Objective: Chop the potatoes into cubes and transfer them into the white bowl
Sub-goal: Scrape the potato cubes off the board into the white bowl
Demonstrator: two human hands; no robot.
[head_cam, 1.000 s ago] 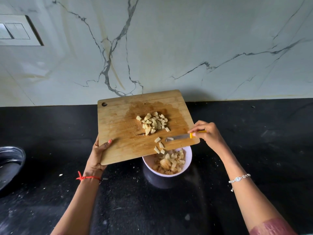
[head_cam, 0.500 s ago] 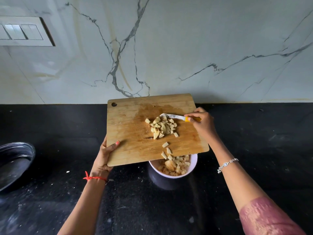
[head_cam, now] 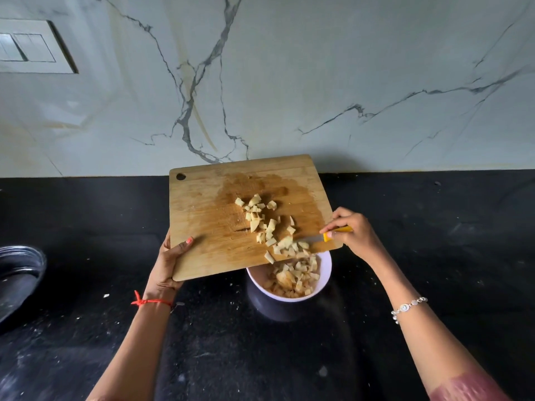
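My left hand grips the near left edge of a wooden chopping board, which is lifted and tilted over the white bowl. Pale potato cubes lie in a trail down the wet middle of the board to its lower edge. More cubes fill the bowl. My right hand holds a small knife with a yellow handle. Its blade lies flat on the board's near right corner, against the lowest cubes right above the bowl.
The bowl stands on a black stone counter speckled with white crumbs. A dark metal pan sits at the left edge. A marble wall with a switch plate rises behind the counter.
The knife went from behind the pile down to the board's lower right corner, dragging cubes toward the bowl. The pile is now spread into a trail.
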